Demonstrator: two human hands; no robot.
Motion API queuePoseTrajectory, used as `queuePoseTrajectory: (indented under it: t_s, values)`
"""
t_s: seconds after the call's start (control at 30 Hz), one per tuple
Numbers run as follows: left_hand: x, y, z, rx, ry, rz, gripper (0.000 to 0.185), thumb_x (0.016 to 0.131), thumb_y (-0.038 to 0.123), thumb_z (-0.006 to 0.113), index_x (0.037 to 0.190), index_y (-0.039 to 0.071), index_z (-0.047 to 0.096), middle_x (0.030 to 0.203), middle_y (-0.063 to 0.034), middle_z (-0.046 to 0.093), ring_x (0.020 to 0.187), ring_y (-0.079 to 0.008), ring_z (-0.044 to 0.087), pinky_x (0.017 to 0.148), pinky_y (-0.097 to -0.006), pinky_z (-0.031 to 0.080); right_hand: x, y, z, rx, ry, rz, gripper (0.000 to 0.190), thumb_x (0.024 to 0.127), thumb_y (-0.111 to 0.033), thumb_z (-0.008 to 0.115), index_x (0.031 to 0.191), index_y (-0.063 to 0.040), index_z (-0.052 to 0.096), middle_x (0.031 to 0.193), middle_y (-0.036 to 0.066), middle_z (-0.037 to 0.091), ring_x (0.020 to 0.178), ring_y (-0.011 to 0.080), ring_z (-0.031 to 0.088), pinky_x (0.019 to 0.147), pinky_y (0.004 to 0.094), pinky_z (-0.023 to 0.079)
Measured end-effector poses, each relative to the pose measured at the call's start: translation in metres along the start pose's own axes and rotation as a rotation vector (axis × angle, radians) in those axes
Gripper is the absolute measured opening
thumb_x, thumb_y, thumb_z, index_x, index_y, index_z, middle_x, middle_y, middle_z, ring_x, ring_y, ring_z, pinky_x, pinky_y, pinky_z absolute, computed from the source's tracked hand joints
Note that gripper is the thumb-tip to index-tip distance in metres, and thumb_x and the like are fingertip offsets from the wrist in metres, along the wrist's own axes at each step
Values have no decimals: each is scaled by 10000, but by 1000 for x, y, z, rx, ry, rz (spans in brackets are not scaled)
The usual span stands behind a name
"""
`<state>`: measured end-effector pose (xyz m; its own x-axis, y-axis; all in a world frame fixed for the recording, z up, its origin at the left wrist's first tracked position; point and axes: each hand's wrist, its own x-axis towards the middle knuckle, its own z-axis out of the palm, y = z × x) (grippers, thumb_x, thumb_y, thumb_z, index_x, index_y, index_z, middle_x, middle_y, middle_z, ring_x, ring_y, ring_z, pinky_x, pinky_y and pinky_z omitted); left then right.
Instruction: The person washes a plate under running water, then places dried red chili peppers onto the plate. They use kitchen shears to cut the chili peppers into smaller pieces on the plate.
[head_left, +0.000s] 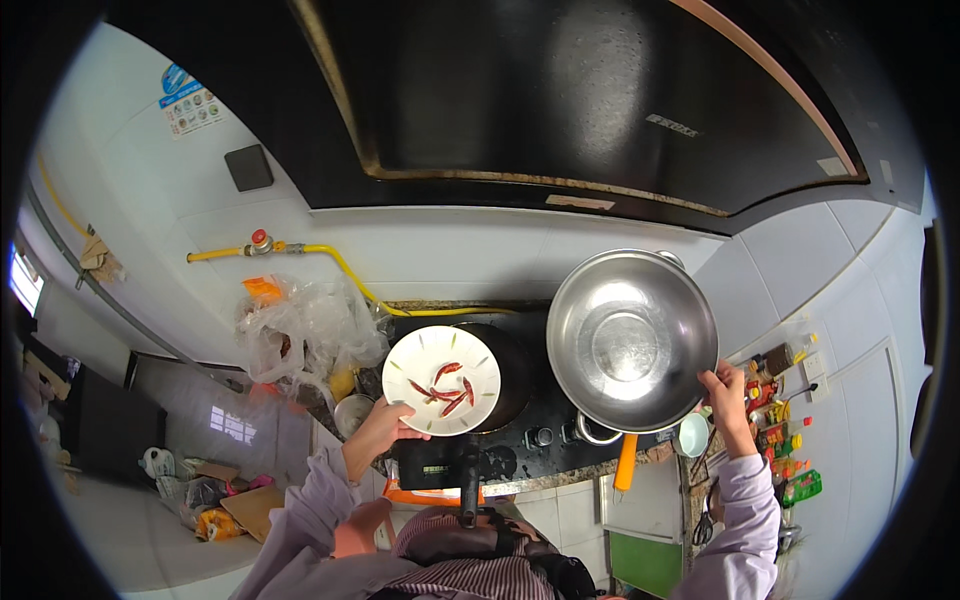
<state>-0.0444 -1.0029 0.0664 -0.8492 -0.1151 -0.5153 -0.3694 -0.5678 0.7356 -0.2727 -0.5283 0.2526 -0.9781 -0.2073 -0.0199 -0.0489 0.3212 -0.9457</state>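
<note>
My left hand (384, 431) grips the near-left rim of a white plate (411, 369) with small green leaf marks. Several dried red chillies (447, 393) lie on it. The plate is over the left part of a black gas hob (495, 457), partly covering a dark frying pan (514, 375) whose black handle (469, 487) points towards me. With my right hand (724, 394) I hold the right rim of a wide stainless steel basin (630, 300) with nothing in it. Metal loop handles show beyond its far and near edges; what they belong to is mostly hidden.
An orange handle (627, 461) juts out below the basin. Clear plastic bags (315, 322) crowd the counter at left, near a yellow gas hose (341, 262). Several sauce bottles (780, 435) and a pale green bowl (691, 435) stand at right. A black range hood (487, 97) overhangs the hob.
</note>
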Motion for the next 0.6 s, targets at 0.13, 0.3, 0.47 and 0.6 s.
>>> queuePoseTrajectory:
  t_s: [0.13,0.3,0.47,0.6]
  values:
    - [32,-5,5,36,-24,-50,459,861,56,528,1301,-52,456,1107,-227,661,838,-350,703,746,-424,596,-45,9,-21,111,109,105,139,894,-60,555,900,40,651,714,48,653,473,117,581,365,245,462]
    - [67,-16,7,57,-34,-124,467,881,48,527,1328,-45,425,1131,-225,656,844,-355,708,751,-403,596,-99,21,-42,167,234,135,143,889,-53,549,925,38,653,703,20,624,461,92,560,347,225,444]
    - [79,-18,19,97,-60,-154,463,911,52,523,1351,-36,406,1170,-228,641,894,-370,707,750,-374,597,-142,28,-56,173,298,141,134,886,-37,544,918,50,640,684,21,609,441,80,544,334,221,434]
    - [86,-23,28,105,-73,-153,449,953,74,508,1373,-22,383,1216,-225,620,939,-378,699,777,-366,600,-168,35,-58,173,380,151,109,885,-35,562,900,38,641,675,0,590,445,59,516,341,211,404]
